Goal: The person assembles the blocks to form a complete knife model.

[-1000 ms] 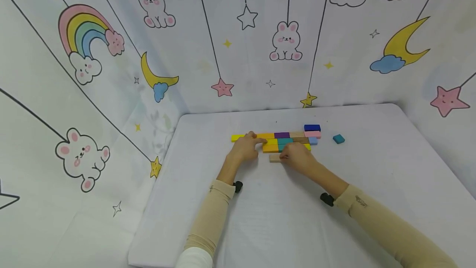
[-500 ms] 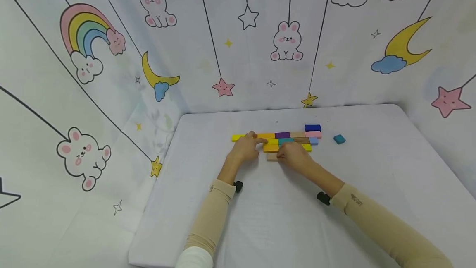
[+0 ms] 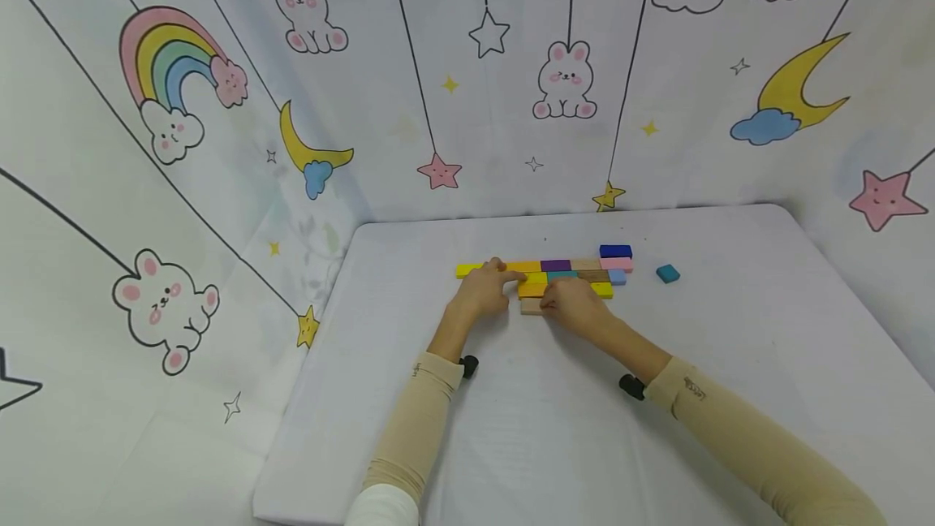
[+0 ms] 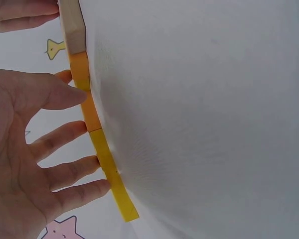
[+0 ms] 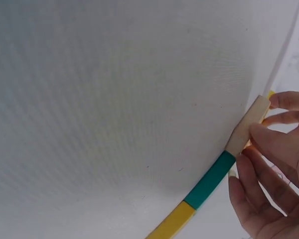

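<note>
In the head view, colored rectangular blocks lie flat in rows on the white table. My left hand (image 3: 480,291) rests at their left side with its index finger laid on a yellow block (image 3: 536,278). The left wrist view shows its spread, fairly straight fingers touching the long yellow block (image 4: 109,164) and the orange block (image 4: 91,112). My right hand (image 3: 577,305) pinches a plain wooden block (image 3: 531,307) between thumb and fingers, at the near side of an orange block (image 3: 533,290). In the right wrist view, a green block (image 5: 209,180) and another yellow block (image 5: 172,221) lie beyond it.
Behind the rows lies a dark blue block (image 3: 616,251), against a pink block (image 3: 617,265). A teal block (image 3: 668,273) sits apart to the right on the white table (image 3: 555,428). A patterned cloth wall (image 3: 504,120) rises at the table's far edge.
My right hand has slid the wooden block slightly left and away from me, up near the orange block's front edge. My left hand has stayed in place.
</note>
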The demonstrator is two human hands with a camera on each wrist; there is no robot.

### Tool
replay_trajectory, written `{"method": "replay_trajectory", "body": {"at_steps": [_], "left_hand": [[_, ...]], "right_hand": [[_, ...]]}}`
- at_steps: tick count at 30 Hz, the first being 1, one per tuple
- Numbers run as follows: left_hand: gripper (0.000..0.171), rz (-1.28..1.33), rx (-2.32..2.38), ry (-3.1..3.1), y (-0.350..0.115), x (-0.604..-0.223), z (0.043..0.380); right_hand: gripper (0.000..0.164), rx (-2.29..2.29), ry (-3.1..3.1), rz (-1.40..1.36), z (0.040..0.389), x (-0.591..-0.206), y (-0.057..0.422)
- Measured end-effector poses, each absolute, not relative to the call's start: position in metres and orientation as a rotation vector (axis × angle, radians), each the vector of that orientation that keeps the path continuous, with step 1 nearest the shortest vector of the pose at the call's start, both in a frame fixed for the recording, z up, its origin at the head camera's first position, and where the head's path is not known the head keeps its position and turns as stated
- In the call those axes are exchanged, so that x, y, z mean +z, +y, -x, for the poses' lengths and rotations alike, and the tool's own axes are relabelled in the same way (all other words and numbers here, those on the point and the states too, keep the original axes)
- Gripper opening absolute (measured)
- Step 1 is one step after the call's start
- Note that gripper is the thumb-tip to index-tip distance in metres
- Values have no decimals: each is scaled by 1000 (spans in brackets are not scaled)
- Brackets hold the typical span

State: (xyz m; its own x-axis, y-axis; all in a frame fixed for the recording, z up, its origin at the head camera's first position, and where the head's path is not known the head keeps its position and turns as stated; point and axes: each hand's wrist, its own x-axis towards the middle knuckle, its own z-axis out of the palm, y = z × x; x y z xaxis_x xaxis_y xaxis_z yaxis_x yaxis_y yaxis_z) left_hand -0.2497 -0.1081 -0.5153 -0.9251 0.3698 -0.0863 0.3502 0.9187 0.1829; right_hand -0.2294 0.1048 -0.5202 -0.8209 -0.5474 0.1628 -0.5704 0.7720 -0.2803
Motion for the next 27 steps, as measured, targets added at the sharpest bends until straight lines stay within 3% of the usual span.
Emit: {"method": "replay_trajectory", "body": {"at_steps": [27], "left_hand": [[60,-575,227,2955,-110,-517,251]], "right_hand": [[9,440,-2898,-912,233,-520,101]]}}
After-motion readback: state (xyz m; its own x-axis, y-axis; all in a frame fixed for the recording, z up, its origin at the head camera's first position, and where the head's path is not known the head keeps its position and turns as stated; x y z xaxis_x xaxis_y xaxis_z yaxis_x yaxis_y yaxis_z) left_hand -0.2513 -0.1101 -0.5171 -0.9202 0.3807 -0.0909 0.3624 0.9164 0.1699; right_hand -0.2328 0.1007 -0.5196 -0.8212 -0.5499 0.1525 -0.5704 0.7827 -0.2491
